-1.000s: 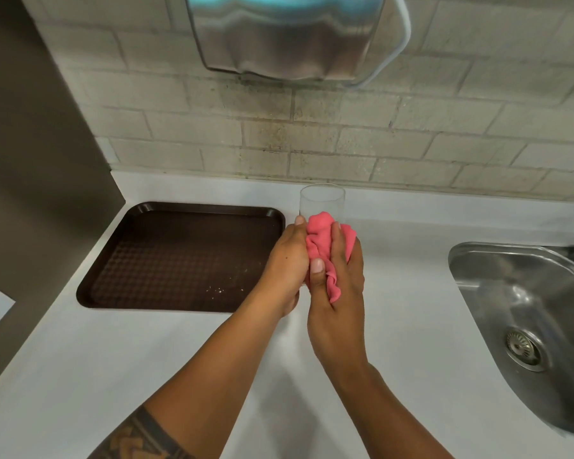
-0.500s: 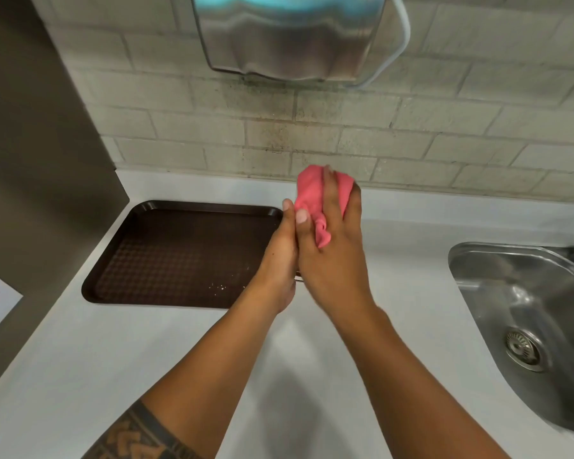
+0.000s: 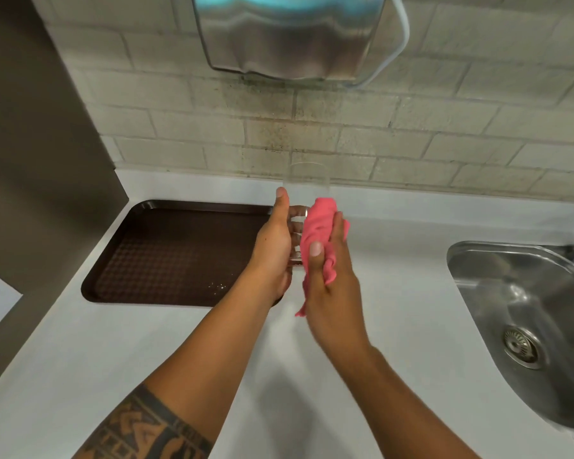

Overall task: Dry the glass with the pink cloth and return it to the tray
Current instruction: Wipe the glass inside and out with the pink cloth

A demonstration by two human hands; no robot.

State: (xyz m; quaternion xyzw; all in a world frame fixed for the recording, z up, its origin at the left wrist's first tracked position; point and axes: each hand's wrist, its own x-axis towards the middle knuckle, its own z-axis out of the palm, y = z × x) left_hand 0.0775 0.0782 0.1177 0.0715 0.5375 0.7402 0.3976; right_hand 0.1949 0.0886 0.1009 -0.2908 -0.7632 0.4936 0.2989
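glass [image 3: 307, 183] upright in the left hand [image 3: 275, 246] grip, right hand [image 3: 332, 279] grip pressing pink cloth [image 3: 318, 233] against it.

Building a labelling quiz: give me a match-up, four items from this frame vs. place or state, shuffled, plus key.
Items:
1. glass
2. cloth
3. tray
4. sink

Places or states:
A. set in the counter at far right
B. pressed against the glass by the right hand
C. lying on the counter at left, nothing standing on it
D. held upright in the left hand

Pairs: 1-D, 2-B, 3-C, 4-A
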